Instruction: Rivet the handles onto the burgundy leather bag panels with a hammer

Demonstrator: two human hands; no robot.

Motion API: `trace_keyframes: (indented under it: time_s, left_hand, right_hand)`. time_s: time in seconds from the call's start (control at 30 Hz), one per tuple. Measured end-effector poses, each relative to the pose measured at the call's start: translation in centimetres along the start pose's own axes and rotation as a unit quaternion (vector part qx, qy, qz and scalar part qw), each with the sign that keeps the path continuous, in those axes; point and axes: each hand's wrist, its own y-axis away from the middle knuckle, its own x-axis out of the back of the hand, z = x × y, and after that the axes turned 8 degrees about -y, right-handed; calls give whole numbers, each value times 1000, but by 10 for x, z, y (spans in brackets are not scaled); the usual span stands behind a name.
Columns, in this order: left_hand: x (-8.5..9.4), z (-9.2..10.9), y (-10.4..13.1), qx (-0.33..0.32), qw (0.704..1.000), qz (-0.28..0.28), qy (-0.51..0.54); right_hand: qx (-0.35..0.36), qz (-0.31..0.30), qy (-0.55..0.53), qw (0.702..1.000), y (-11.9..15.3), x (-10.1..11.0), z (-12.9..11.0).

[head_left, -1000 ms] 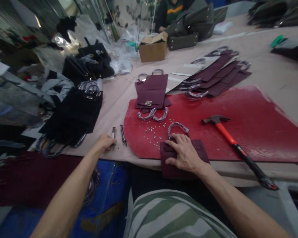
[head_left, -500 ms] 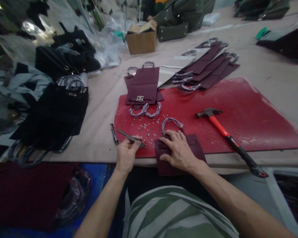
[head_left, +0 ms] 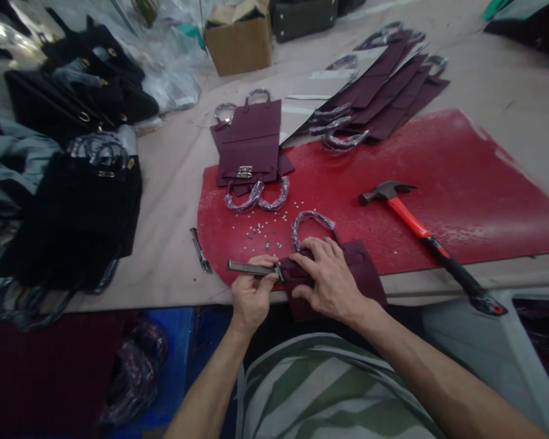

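Observation:
My left hand [head_left: 251, 299] pinches a slim metal punch [head_left: 252, 267], held nearly level. Its working end reaches the left edge of a burgundy leather bag panel [head_left: 363, 274], close to a strap slot; whether it touches the leather I cannot tell. Across that panel my right hand [head_left: 329, 277] lies flat with the fingers spread, holding it down. A plastic-wrapped handle [head_left: 312, 216] loops up from the panel's far edge. Small pale metal bits [head_left: 259, 230] are scattered on the red mat [head_left: 329, 183] beyond my hands.
A claw hammer [head_left: 409, 219] with a red and black handle lies to the right. Another metal tool [head_left: 200, 250] rests left of the mat. Burgundy panels [head_left: 251, 137] and a fanned stack [head_left: 384, 91] lie farther back. Black bag pieces [head_left: 73, 225] and a cardboard box [head_left: 240, 42] stand leftward.
My left hand has moved right, bringing the punch from over the mat to the panel's left edge. My right hand stays on the panel. The view has tilted down slightly.

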Motion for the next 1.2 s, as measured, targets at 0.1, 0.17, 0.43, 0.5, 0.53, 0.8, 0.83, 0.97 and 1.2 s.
trace_keyframes:
  time_s: [0.1,0.17,0.43,0.5,0.53,0.8,0.83,0.97,1.2]
  left_hand:
    - [-2,3,3,-46,999,2,-25]
    - [-4,4,5,-75,996,8,-37]
    - [-8,-1,12,-125,989,23,-79]
    - [-8,-2,12,-115,990,29,-80]
    - [-7,-3,12,-112,990,31,-79]
    - [-6,-4,9,-114,990,14,-78]
    - [-6,-5,9,-117,990,12,-81]
    - [-8,-7,7,-130,987,6,-93]
    - [-10,-9,9,-121,990,12,-70]
  right_hand:
    - [-7,4,-4,1000,-1,0,-1]
    - [-13,9,-9,1000,-1,0,-3]
    - [-56,30,-1,998,4,-4,-6]
    - [-61,32,7,998,6,-6,-7]
    - [-61,34,12,997,7,-7,-8]
    - [2,5,43,999,10,2,1]
    - [15,-2,45,999,10,4,3]
    - [36,-11,41,998,12,10,8]
    - [43,-17,-32,998,10,14,11]
